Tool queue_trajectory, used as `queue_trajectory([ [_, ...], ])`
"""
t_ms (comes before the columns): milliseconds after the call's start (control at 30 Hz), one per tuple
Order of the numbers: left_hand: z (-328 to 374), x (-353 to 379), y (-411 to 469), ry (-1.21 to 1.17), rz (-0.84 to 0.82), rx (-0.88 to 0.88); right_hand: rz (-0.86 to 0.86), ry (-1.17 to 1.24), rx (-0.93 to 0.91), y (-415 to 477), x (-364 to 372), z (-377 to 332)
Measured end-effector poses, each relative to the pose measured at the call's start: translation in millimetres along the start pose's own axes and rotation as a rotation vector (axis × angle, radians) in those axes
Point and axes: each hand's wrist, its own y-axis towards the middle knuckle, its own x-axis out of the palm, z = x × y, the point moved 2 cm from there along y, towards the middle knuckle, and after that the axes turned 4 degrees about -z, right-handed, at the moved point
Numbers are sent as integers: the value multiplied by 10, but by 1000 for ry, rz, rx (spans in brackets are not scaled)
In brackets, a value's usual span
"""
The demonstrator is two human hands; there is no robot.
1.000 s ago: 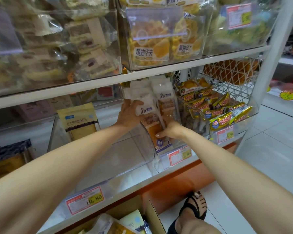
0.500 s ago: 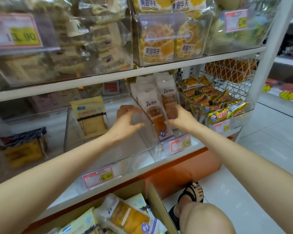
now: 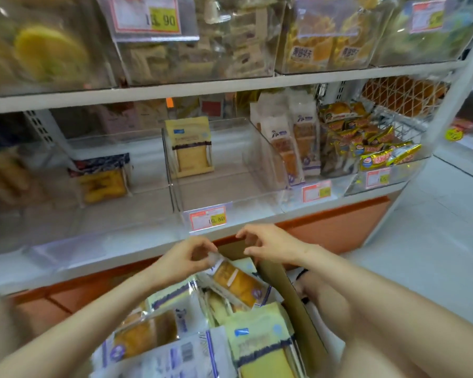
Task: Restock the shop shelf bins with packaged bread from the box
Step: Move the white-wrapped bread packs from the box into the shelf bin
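A cardboard box [image 3: 292, 301] sits on the floor below the shelf, full of several packaged breads. My left hand [image 3: 182, 257] pinches the clear top edge of a white-and-orange bread package [image 3: 238, 283] lying on the pile. My right hand [image 3: 269, 242] hovers just right of it over the box's far edge, fingers loosely curled and holding nothing. On the lower shelf, a narrow clear bin [image 3: 268, 170] holds upright packages of the same bread [image 3: 287, 148]. The wide clear bin [image 3: 191, 192] to its left holds one pale yellow toast package [image 3: 189, 147].
A bin at right is piled with yellow snack packs [image 3: 377, 148], and a wire basket [image 3: 402, 96] stands behind it. Left, another bin holds a dark-topped bread pack [image 3: 101, 178]. Price tags [image 3: 208, 219] front the bins. Filled bins line the upper shelf [image 3: 230, 88]. Tiled floor [image 3: 434, 227] lies right.
Both hands have pulled back from the narrow shelf bin and dropped to the box. My left hand has taken hold of a bread package's top edge. The view has tilted down.
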Motion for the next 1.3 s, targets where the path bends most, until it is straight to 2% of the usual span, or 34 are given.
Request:
queue_trajectory([
  [67,-320,80,-123,72,-15,-74,-95,6,41,88,302,87],
  [267,-1112,287,-421,111,82,-299,-341,240,207,261,961,385],
  [500,-1405,273,-603,325,-67,-421,-423,463,305,296,1086,512],
  [667,-1409,308,-650,460,-156,-414,-380,438,280,337,1072,453],
  [900,-1326,285,-618,457,-109,-416,-394,383,219,297,1038,384],
  [1000,-1309,288,-611,377,-170,-408,-383,374,190,306,1024,378],
  [1167,-1261,153,-702,165,-439,-492,-336,387,137,288,1019,394],
  [1300,-1248,104,-695,122,-322,-443,-227,423,74,219,905,335],
])
